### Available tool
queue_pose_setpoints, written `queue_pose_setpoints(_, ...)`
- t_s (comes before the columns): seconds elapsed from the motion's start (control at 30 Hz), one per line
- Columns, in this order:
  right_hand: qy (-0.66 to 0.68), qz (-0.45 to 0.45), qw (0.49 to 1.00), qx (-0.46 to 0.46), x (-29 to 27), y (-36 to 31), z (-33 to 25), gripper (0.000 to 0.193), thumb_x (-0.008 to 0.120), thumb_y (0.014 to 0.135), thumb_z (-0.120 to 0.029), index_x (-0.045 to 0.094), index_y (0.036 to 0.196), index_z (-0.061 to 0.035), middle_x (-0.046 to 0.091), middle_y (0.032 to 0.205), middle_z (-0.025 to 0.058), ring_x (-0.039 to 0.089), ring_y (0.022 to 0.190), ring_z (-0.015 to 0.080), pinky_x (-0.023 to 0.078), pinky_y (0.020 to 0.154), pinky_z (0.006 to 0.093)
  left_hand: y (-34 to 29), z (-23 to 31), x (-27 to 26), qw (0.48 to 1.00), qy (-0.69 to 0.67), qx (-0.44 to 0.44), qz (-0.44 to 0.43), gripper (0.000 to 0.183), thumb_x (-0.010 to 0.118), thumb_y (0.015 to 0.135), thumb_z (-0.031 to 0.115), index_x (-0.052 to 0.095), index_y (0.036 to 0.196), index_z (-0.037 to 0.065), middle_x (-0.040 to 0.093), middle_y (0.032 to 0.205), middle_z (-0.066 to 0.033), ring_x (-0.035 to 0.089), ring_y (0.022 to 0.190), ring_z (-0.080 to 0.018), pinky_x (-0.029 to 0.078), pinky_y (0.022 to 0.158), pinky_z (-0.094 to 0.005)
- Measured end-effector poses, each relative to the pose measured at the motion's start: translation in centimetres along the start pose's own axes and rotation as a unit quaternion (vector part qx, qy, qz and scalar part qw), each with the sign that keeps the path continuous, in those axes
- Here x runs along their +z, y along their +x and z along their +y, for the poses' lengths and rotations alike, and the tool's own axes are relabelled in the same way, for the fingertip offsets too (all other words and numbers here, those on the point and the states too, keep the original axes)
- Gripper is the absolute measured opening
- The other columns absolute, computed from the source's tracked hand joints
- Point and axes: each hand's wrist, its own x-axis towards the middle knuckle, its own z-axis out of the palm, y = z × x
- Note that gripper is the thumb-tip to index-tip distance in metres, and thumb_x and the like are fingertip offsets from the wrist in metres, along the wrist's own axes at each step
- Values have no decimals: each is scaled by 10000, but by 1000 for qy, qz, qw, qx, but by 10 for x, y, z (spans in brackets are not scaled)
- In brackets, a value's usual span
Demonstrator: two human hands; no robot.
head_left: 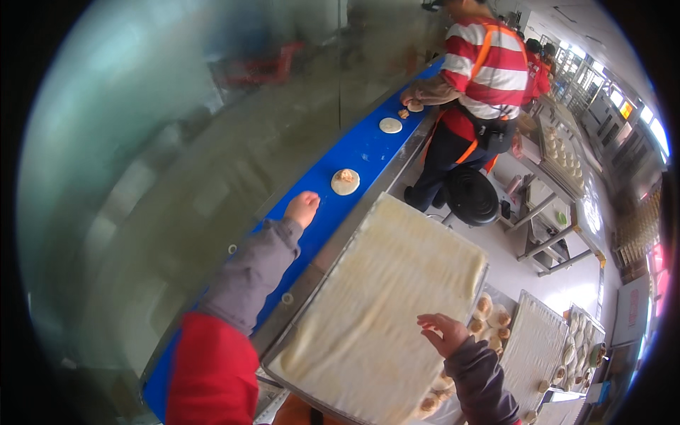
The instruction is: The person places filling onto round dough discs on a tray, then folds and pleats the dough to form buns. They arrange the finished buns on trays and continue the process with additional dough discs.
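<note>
Lying flat on the blue belt (374, 145), the dough round (345, 188) sits just beyond the left hand (303, 209), ahead of it and a little to its right, with a gap of bare belt between them. A small heap of filling (346, 176) rests on top, toward the far edge. Being round, the dough shows no clear long axis; the belt runs from lower left to upper right. Of the two hands, the left is clearly nearer, its fingers curled in; whether they grip anything, I cannot tell. Well apart, the right hand (444, 333) hangs over the right side of a pale sheet (375, 283), fingers loosely parted and nothing visible in them. Farther up the belt lie a plain dough round (390, 126) and a co-worker (489, 71), whose fingers are too small to make out. The sheet and right sleeve partly cover some buns (484, 309); everything left of the belt is blurred.
</note>
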Motion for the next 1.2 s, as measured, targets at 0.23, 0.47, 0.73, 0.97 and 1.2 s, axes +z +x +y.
queue_pose_setpoints(0.23, 96, -51, 992, 63, 45, 175, -8, 277, 565, 923, -55, 621, 1194, -61, 711, 979, 78, 690, 886, 156, 544, 759, 274, 85, -33, 22, 970, 244, -12, 2, 558, 604, 898, 447, 570, 1210, -14, 600, 1213, -248, 576, 1120, -385, 472, 949, -434)
queue_pose_setpoints(0.47, 190, 11, 978, 82, 58, 307, 45, 219, 551, 941, -58, 653, 1134, -32, 708, 908, 95, 682, 808, 161, 543, 742, 286, 45, -37, -34, 959, 217, 32, -179, 545, 782, 734, 457, 635, 991, 0, 674, 939, -201, 653, 871, -342, 517, 732, -423)
queue_pose_setpoints(0.73, -293, 230, 926, 62, 24, 487, 95, 411, 640, 837, -169, 586, 1243, -148, 644, 1140, 128, 630, 1031, 324, 514, 868, 410, -42, -44, -75, 936, 225, 91, -253, 452, 769, 733, 389, 597, 945, 30, 655, 951, -188, 639, 864, -354, 514, 764, -452)
queue_pose_setpoints(0.97, -520, 10, 854, -5, 89, 502, 53, 442, 686, 844, -278, 583, 1256, -158, 617, 1158, 111, 571, 1110, 351, 459, 947, 462, -141, -60, -100, 937, 186, 211, -206, 357, 744, 762, 212, 488, 944, 43, 553, 830, -99, 568, 753, -293, 464, 636, -412)
queue_pose_setpoints(1.2, -408, -47, 911, 45, 116, 450, 18, 429, 801, 683, -420, 659, 996, -163, 612, 1084, 98, 578, 1063, 313, 475, 891, 430, -218, -89, -121, 946, 23, 151, -285, 471, 715, 839, 194, 523, 1220, -7, 608, 1065, -100, 622, 938, -257, 517, 796, -346)
